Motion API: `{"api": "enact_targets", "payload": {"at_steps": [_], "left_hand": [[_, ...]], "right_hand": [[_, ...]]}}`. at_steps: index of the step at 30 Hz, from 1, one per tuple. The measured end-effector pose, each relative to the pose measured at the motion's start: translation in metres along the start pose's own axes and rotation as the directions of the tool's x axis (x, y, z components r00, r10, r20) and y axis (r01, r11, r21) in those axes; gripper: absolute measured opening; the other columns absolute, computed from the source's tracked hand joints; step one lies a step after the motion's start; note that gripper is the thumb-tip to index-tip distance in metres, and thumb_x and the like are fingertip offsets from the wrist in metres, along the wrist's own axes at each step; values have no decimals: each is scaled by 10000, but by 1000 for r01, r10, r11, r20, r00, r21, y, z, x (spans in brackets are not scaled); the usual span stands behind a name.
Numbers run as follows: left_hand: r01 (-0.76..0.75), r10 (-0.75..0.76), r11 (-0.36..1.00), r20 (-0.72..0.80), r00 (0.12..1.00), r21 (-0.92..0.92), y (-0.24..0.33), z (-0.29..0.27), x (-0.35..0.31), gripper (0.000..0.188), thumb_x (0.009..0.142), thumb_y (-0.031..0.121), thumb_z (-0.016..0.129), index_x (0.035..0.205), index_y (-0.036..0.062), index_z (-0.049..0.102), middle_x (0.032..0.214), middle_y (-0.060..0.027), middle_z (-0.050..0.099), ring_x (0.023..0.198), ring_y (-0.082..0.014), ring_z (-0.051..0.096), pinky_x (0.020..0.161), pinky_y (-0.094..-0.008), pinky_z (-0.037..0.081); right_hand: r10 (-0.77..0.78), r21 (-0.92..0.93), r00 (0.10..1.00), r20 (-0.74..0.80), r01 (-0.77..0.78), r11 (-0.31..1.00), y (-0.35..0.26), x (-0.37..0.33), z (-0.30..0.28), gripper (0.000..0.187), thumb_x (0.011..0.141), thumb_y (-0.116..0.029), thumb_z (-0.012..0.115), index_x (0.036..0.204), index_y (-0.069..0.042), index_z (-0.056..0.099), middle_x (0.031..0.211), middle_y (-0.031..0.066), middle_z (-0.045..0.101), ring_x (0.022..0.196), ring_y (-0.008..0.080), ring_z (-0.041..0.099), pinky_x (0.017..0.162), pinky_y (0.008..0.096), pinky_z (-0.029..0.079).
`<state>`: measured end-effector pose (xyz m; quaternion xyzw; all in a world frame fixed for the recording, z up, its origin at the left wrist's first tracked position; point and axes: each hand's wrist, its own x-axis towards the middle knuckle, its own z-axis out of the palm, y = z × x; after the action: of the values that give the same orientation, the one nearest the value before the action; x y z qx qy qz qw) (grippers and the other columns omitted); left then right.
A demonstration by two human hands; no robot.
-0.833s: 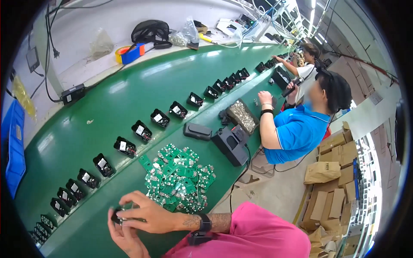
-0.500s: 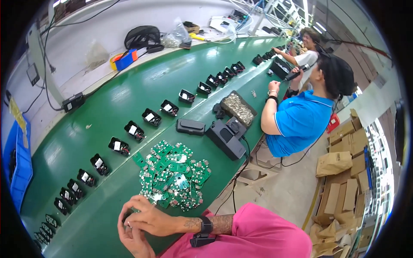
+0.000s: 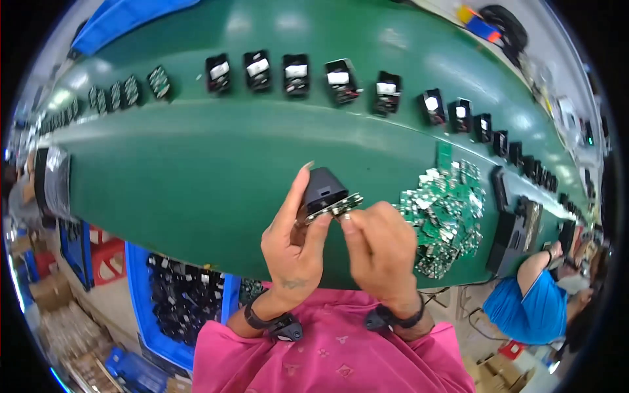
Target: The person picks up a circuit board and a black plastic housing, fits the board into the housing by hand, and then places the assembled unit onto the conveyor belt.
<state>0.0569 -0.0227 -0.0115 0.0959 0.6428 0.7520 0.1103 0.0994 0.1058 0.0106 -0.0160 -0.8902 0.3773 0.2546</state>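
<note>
My left hand [image 3: 291, 255] is closed around a small black plastic housing [image 3: 324, 183], held tilted above the green workbench [image 3: 196, 183]. A circuit board [image 3: 339, 206] with pale components lies against the housing's near side, partly covered by my fingers. My left thumb presses near its edge. The fingers of my right hand [image 3: 383, 252] are bent and pinch at the right end of that board. Whether the board sits inside the housing or only against it I cannot tell. To the right of my right hand lies a loose pile of green circuit boards [image 3: 445, 213].
A line of open black housings [image 3: 296, 75] with white labels and wires runs along the bench's far side. Green boards [image 3: 158, 82] continue it leftward. A blue bin [image 3: 136, 301] of black parts stands below the near edge. A co-worker in a blue shirt [image 3: 531, 308] sits at right.
My view has swung left. My hands were together beside the board pile with no housing visible; now the left holds a black housing and the right fingers are at its board.
</note>
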Motion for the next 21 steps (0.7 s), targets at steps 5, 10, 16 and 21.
{"api": "enact_targets", "payload": {"at_steps": [5, 10, 16, 21], "left_hand": [[-52, 53, 996, -12, 999, 75, -1, -24, -8, 576, 940, -74, 582, 1475, -91, 368, 1380, -174, 536, 1181, -182, 573, 990, -299, 469], [-91, 83, 948, 41, 996, 306, 0, -31, -7, 567, 871, -50, 661, 1416, 2, 515, 1281, -212, 631, 1068, -258, 680, 862, -322, 557], [-91, 57, 947, 118, 991, 307, -2, -31, -1, 581, 897, -64, 641, 1450, 5, 477, 1244, -142, 625, 1063, -152, 641, 795, -247, 561], [-176, 135, 873, 122, 983, 454, 0, -27, 0, 580, 846, -80, 653, 1404, 22, 535, 1257, -181, 642, 1072, -257, 677, 855, -315, 563]], "right_hand": [[-13, 69, 940, 341, -11, 998, -5, 17, -1, 83, 815, -8, 690, 812, -24, 608, 673, 89, 525, 576, 273, 531, 521, 385, 390], [-6, -17, 882, 471, 15, 1000, -4, 21, -9, 89, 807, -7, 685, 817, -15, 597, 704, 110, 572, 622, 320, 592, 552, 404, 446], [-37, -10, 859, 510, 49, 999, 3, 23, -11, 86, 811, -7, 677, 841, -11, 597, 710, 120, 568, 633, 331, 587, 570, 420, 452], [-13, -25, 828, 561, 33, 999, 9, 25, -11, 72, 829, -25, 666, 842, -9, 597, 723, 135, 575, 657, 355, 591, 589, 434, 461]]}}
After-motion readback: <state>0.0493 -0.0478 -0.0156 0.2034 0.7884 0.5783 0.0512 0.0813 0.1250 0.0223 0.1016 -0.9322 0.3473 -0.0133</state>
